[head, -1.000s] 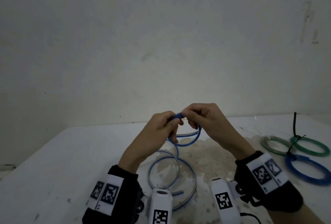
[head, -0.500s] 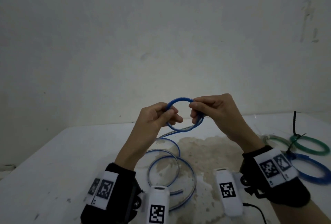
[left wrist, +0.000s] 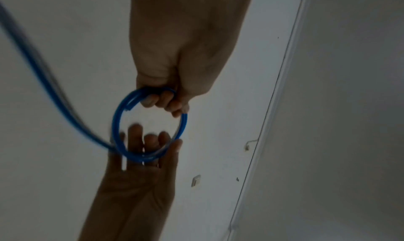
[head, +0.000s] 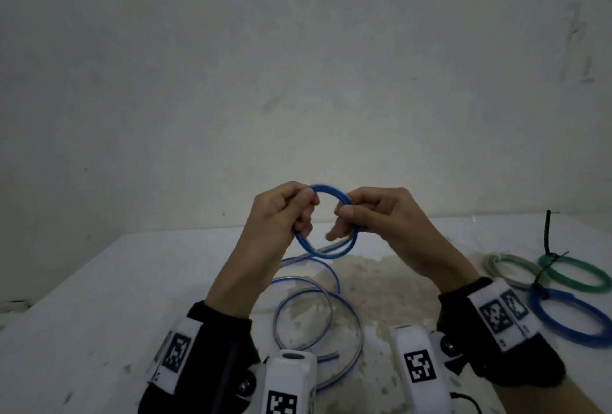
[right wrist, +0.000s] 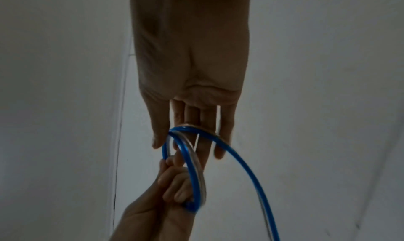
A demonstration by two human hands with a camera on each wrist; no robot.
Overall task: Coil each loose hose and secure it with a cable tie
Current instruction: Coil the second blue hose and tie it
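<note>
I hold a small ring of blue hose (head: 331, 188) up above the white table (head: 132, 281), between both hands. My left hand (head: 299, 211) grips the ring's left side with curled fingers (left wrist: 157, 99). On the ring's right side my right hand (head: 351, 214) pinches it, thumb over the fingers (right wrist: 192, 122) that pass through it. The ring (left wrist: 115, 123) shows about two turns. From it the hose's loose length (right wrist: 251, 175) trails down to wide, slack loops (head: 360, 330) lying on the table below my hands.
At the right of the table lie three tied coils: a grey one (head: 500, 266), a green one (head: 576, 286) and a blue one (head: 569, 335). A black cable tie (head: 548, 231) sticks up by them. A plain wall stands behind the table.
Both hands have risen and drawn apart. The pinched bit of hose has opened into a wider round ring, and more of the hose has lifted off the table.
</note>
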